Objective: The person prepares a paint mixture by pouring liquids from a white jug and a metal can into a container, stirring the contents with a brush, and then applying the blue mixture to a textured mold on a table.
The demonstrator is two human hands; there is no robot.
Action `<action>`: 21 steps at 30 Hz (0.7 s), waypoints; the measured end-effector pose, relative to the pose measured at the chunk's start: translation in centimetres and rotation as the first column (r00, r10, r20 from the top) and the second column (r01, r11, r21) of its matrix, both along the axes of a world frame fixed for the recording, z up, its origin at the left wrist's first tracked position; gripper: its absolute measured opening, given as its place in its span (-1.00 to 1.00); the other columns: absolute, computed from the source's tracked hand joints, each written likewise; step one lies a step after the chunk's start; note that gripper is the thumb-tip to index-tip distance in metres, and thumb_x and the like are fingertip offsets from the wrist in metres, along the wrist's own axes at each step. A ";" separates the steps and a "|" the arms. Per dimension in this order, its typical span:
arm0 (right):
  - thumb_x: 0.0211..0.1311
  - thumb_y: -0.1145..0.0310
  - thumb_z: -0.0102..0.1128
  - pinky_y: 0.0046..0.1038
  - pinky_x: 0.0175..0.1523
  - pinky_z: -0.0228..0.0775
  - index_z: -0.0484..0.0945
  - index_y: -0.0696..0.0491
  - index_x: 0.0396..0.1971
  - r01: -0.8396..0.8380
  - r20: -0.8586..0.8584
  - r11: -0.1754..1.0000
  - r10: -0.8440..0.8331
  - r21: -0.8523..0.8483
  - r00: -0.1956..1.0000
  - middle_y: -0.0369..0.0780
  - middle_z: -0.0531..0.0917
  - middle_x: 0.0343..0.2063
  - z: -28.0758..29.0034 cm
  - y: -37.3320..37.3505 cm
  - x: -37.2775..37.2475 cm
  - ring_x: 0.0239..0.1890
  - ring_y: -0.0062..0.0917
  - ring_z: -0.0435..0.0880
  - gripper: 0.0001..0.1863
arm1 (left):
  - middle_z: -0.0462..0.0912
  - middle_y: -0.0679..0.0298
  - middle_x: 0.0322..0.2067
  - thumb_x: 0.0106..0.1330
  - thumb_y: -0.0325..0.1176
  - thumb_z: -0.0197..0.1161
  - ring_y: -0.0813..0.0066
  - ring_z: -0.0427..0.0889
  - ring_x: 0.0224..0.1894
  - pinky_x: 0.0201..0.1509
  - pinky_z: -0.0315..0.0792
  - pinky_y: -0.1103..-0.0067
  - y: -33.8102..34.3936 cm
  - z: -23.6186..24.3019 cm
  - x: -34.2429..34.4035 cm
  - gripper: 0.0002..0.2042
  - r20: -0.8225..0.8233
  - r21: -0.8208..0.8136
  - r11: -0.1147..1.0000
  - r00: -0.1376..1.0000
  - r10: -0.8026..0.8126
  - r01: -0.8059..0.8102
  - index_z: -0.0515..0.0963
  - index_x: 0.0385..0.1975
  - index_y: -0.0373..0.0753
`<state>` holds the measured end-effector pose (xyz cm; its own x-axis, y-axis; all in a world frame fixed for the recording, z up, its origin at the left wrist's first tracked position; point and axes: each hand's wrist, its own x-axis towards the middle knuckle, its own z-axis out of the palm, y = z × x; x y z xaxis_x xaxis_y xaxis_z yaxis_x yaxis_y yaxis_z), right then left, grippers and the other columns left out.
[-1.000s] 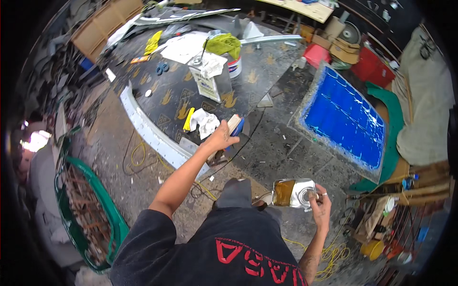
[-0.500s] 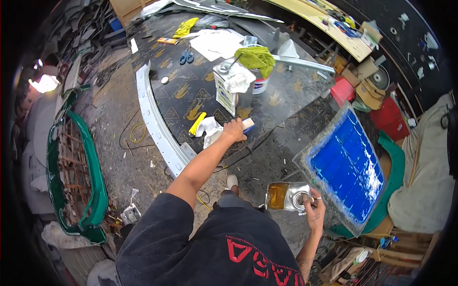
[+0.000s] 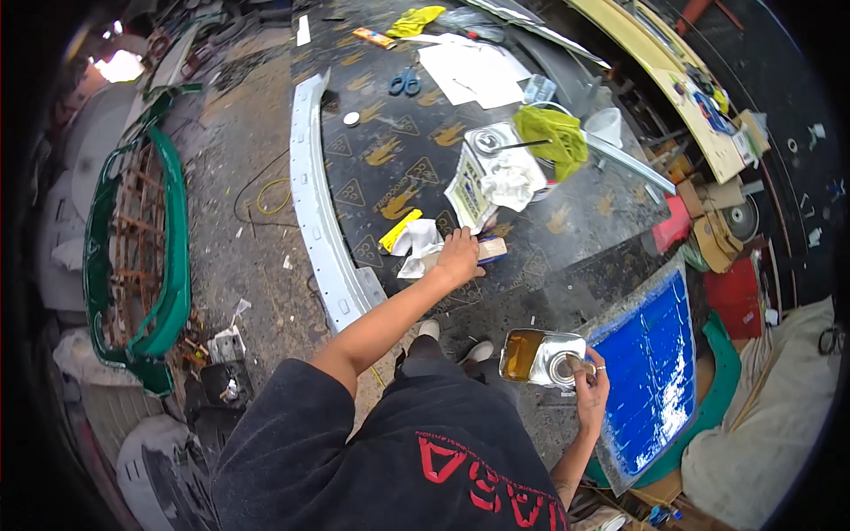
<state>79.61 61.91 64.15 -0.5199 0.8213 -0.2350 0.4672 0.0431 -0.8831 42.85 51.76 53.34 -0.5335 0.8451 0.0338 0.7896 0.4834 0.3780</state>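
Note:
On the black work table [image 3: 367, 133], my left hand [image 3: 459, 257] grips a pale wooden block with a blue edge [image 3: 490, 249], beside a crumpled white cloth [image 3: 412, 243] and a yellow object [image 3: 399, 228]. A rectangular can [image 3: 474, 195] stands just beyond, with white rag and a dark stick on its top, next to a yellow-green cloth [image 3: 558, 133] over a bucket. My right hand [image 3: 591, 376] holds a metal can [image 3: 538, 357] with amber colour on its side, its round spout toward my fingers, off the table's near edge.
A long curved white strip [image 3: 314, 195] lies along the table's left side. A green bumper frame [image 3: 164, 257] is on the left. A blue sheet [image 3: 645, 372] in a rough frame leans at right, near a red box [image 3: 735, 292]. Scissors [image 3: 405, 81] and paper [image 3: 465, 71] lie farther back.
The view has swung toward the table's far side. My left hand, with the block, has moved forward and down onto the table. My right hand still holds the can, with little movement.

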 end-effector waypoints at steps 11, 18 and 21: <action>0.23 0.34 0.27 -0.54 -0.25 0.42 0.51 0.07 0.18 -0.200 0.052 0.980 0.198 0.026 0.979 -0.19 0.59 -0.23 0.9 5.5 -5.5 -0.35 -0.63 0.56 -0.51 | 0.41 -0.15 0.09 0.02 -0.09 0.52 -0.20 0.44 0.16 0.13 0.47 0.09 -7.6 2.8 -6.7 -0.27 0.069 -0.291 0.833 0.858 0.509 -0.471 0.35 0.11 -0.40; 0.19 0.30 0.30 -0.49 -0.21 0.44 0.51 0.08 0.19 -0.226 0.086 0.974 0.222 0.030 0.971 -0.14 0.61 -0.20 0.6 6.9 -6.5 -0.34 -0.59 0.57 -0.47 | 0.49 -0.23 0.06 -0.10 -0.19 0.55 -0.24 0.60 0.01 0.06 0.56 0.20 -7.6 -3.2 -10.8 -0.25 0.264 -0.223 0.907 0.874 0.408 -0.356 0.38 0.08 -0.43; 0.18 0.28 0.31 -0.47 -0.21 0.44 0.51 0.08 0.18 -0.201 0.102 0.979 0.196 0.037 0.975 -0.14 0.61 -0.22 0.5 7.1 -6.2 -0.34 -0.57 0.58 -0.46 | 0.64 -0.25 -0.15 -0.07 -0.32 0.45 -0.11 0.65 -0.04 0.04 0.56 0.23 -6.6 -2.2 -11.9 -0.53 0.298 -0.171 0.928 0.881 0.368 -0.330 0.57 -0.15 -0.44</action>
<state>73.45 68.99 64.66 -0.6502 0.7154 -0.2558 0.5286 0.1840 -0.8287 30.93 45.15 51.17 -0.7602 0.5903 -0.2715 0.4081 0.7590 0.5074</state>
